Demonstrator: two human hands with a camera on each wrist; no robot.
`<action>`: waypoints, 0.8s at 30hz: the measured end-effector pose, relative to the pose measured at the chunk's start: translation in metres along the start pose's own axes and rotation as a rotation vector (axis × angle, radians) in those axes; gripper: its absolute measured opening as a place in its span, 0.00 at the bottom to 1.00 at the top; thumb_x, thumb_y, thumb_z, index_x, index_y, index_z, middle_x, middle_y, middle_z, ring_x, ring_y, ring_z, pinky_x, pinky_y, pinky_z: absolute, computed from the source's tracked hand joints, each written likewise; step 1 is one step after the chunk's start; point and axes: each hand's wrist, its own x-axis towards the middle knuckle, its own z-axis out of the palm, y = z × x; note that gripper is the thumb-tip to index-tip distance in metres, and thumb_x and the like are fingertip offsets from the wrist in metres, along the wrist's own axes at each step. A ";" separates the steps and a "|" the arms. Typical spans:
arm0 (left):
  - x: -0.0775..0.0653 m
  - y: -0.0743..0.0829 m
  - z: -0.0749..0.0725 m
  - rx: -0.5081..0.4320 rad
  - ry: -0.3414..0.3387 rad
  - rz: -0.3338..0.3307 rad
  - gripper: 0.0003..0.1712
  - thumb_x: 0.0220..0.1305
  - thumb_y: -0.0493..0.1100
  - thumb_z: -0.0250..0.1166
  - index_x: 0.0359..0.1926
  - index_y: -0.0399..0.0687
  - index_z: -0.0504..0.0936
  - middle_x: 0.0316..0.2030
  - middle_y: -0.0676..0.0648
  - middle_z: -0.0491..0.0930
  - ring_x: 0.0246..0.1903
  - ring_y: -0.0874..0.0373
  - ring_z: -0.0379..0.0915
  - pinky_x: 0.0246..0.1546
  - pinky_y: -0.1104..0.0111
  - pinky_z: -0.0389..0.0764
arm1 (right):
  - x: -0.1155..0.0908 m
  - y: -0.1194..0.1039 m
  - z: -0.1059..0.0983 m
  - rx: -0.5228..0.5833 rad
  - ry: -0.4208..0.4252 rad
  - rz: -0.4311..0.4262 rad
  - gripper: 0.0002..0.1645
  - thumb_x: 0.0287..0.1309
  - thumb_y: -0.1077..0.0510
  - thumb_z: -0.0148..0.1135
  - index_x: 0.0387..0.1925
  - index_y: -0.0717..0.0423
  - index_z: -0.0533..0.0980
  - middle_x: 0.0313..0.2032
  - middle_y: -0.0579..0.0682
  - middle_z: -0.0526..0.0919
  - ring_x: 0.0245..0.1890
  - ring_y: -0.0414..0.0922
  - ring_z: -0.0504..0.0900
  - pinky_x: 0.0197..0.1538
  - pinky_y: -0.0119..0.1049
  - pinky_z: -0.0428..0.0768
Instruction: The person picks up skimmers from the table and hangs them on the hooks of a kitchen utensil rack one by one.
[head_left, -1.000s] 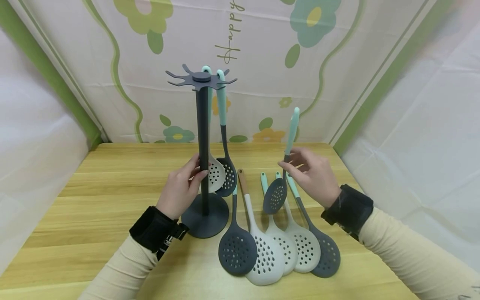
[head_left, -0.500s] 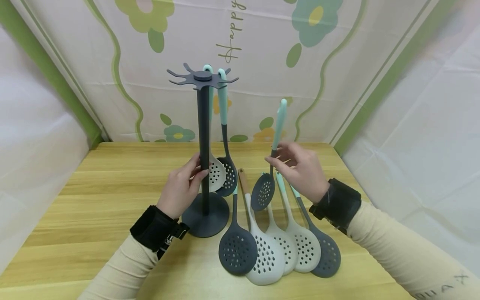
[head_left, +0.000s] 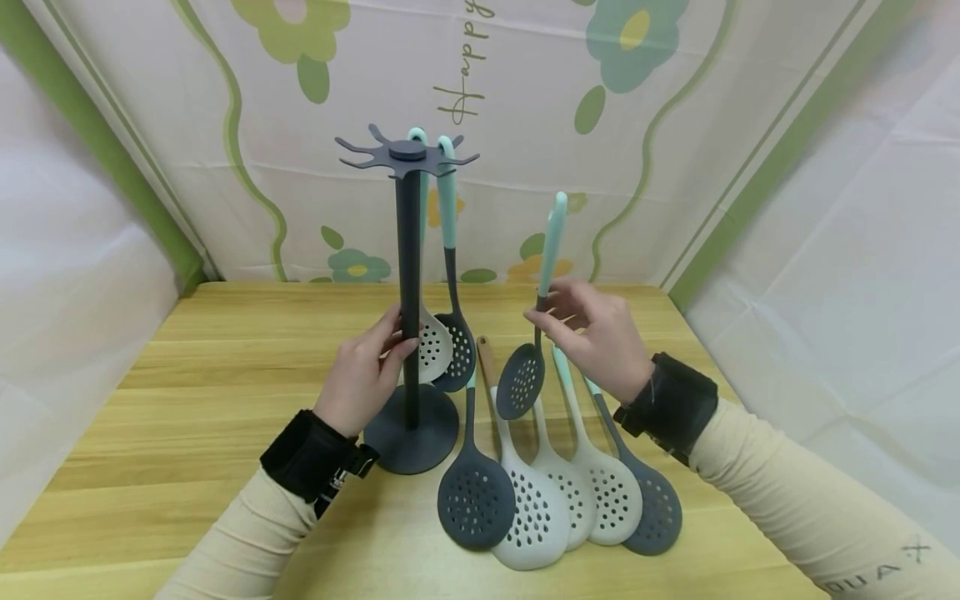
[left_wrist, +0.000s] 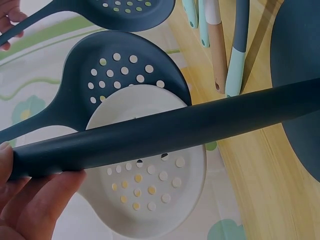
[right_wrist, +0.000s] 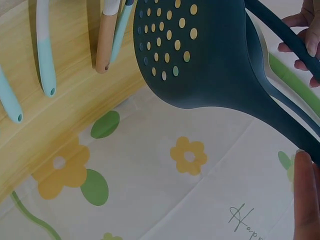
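Gripping the post (head_left: pixel 408 250) in the left hand (head_left: pixel 358 377), pinching a dark skimmer (head_left: pixel 507 388) above the table (head_left: pixel 187 433) in the right hand (head_left: pixel 596 335), showing the hooked top (head_left: pixel 407 152) only in the head view, partly hiding a pale skimmer (left_wrist: pixel 165 217) behind the post.

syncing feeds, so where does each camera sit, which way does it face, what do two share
Head: worn on the head, facing forward and down at the black stand and held dark skimmer; left hand, right hand and sleeves show.
Left wrist: worn there, facing the stand's pole; left fingers lower left, right ones upper left.
Right wrist: worn there, facing the skimmer; fingers of both hands toward the right edge.
Both wrist views share the pole and skimmer.
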 end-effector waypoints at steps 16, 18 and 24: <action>0.001 0.001 0.000 -0.001 0.011 0.007 0.22 0.68 0.32 0.62 0.61 0.35 0.73 0.48 0.35 0.85 0.49 0.39 0.83 0.46 0.52 0.85 | 0.008 -0.008 -0.001 0.009 0.025 -0.027 0.15 0.57 0.65 0.70 0.46 0.65 0.79 0.34 0.56 0.89 0.29 0.46 0.88 0.33 0.37 0.87; 0.001 0.000 0.000 -0.001 0.015 0.010 0.22 0.67 0.31 0.62 0.61 0.34 0.73 0.48 0.35 0.84 0.49 0.39 0.83 0.46 0.53 0.85 | 0.010 -0.009 0.000 0.017 0.032 -0.040 0.15 0.57 0.65 0.70 0.46 0.65 0.79 0.34 0.57 0.89 0.29 0.47 0.88 0.33 0.38 0.88; 0.000 0.001 0.001 0.008 0.023 0.005 0.23 0.67 0.31 0.63 0.61 0.35 0.74 0.48 0.35 0.85 0.49 0.40 0.83 0.46 0.53 0.85 | 0.013 -0.014 0.001 0.049 0.039 -0.070 0.16 0.57 0.66 0.70 0.47 0.65 0.79 0.34 0.57 0.89 0.29 0.46 0.88 0.32 0.35 0.88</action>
